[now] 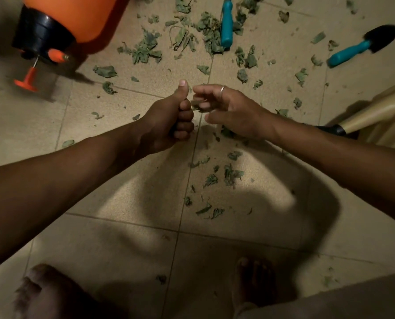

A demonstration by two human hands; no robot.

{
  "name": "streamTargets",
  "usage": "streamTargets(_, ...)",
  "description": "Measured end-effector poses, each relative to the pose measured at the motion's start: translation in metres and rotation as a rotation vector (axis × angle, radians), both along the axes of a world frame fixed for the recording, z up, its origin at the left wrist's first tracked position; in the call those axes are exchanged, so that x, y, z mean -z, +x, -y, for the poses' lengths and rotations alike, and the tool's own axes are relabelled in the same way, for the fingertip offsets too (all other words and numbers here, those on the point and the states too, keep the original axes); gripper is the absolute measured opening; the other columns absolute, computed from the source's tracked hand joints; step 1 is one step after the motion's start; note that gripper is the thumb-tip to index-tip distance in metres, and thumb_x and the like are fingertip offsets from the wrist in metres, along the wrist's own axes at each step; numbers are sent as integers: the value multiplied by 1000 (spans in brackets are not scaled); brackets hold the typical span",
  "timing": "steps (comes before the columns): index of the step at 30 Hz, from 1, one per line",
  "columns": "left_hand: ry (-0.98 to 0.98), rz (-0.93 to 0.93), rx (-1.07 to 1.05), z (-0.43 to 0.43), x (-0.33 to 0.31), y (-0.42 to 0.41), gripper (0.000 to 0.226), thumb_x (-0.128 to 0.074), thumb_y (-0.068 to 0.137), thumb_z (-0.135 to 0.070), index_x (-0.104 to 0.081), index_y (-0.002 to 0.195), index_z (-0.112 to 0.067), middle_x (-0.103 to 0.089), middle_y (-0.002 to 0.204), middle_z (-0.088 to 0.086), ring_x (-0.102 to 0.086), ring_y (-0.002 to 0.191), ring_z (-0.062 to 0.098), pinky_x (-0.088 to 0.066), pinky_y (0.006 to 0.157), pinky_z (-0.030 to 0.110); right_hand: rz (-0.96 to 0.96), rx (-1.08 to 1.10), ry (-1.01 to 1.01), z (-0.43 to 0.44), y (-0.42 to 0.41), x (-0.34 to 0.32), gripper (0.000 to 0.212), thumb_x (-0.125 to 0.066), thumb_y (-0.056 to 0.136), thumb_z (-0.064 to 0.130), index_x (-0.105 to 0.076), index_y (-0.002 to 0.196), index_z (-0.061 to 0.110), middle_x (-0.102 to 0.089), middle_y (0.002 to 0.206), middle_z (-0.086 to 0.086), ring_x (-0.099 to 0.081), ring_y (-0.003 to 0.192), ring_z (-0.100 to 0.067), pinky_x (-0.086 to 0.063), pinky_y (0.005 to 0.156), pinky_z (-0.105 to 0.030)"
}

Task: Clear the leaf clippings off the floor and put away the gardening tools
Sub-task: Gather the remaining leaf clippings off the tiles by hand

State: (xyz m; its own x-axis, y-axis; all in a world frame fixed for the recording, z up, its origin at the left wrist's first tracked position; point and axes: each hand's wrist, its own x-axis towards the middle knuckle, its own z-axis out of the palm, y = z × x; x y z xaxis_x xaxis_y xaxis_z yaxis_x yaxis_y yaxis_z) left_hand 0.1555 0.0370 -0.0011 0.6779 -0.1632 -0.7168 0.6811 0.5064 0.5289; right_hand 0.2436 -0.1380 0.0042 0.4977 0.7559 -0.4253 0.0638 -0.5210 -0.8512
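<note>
Both arms extended — left hand (166,122) fisted, thumb up, right hand (234,115) beside it, fingers (202,89) loosely curled.

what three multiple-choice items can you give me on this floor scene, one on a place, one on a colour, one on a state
1. Where does the black-bladed trowel lie?
A. between the feet
B. on the floor, upper right
C. in a hand

2. What colour is the sprayer tank?
A. orange
B. teal
C. white

3. How is the left hand held?
A. flat on the floor
B. gripping a trowel
C. curled in a fist, thumb up

Answers:
1 B: it lies on the tiles beyond the right hand, and neither hand touches it.
2 A: the tank is bright orange.
3 C: its fingers curl tight and its thumb points up, with leaf clippings showing at its fingers.
</note>
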Motion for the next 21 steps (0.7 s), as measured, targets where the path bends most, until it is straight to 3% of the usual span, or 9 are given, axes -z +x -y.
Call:
streamTargets(4,-30,22,28,2,-2,4,53,-32,104,-62,-33,66,-26,-17,60,-7,-15,49,9,-17,40,21,14,-88,43,-4,-8,4,46,-60,97,8,-54,141,20,-70,120,-11,-66,111,-35,-50,101,-51)
streamTargets(6,-43,11,42,1,-1,4,53,-32,104,-62,-34,65,-27,-18,59,-7,-16,48,8,-17,39,20,61,-95,40,-6,-9,3,41,-60,97,10,-59,135,27,-72,113,-13,-66,103,-41,-52,95,-50)
streamTargets(11,-68,-29,80,-3,-1,2,56,-34,102,-66,-34,62,-27,-17,59,-8,-15,46,7,-17,36,19,137,-72,37,-5,-5,3,20,-64,98,18,-74,113,9,-73,92,-16,-69,78,-27,-54,75,-45)
streamTargets(15,-62,-17,124,-4,-2,2,55,-32,101,-68,-36,65,-27,-20,56,-10,-15,45,6,-18,35,18,113,-21,-4,-5,0,3,14,-69,95,20,-77,102,10,-73,82,-15,-64,65,-18,-53,63,-35)
streamTargets(19,23,0,117,-6,2,1,53,-29,101,-69,-47,81,-24,-32,61,-8,-20,49,6,-21,39,18,108,22,-27,-5,7,3,11,-73,92,24,-78,95,15,-70,68,8,-58,59,-2,-47,59,-25)
streamTargets(21,84,-8,64,-9,8,1,53,-30,101,-70,-51,89,-22,-38,66,-6,-25,53,8,-23,44,20,40,105,10,-7,8,3,12,-75,90,21,-77,97,12,-71,68,8,-59,59,-2,-48,57,-20)
